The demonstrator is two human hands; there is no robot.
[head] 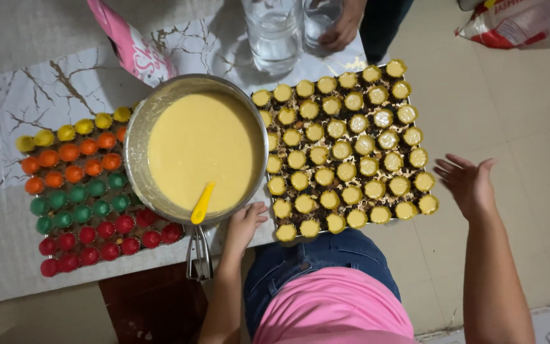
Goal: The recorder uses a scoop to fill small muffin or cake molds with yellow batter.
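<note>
Many small yellow cups [345,153] are filled and packed on a tray [267,185], so filling looks done; a grip on the tray edges is judged to be needed next. The left hand [244,224], fingers loosely curled and holding nothing, is rested at the tray's 7 o'clock corner beside the batter bowl [198,148], while the right hand [469,183] is held open, apart, at 3 o'clock.
</note>
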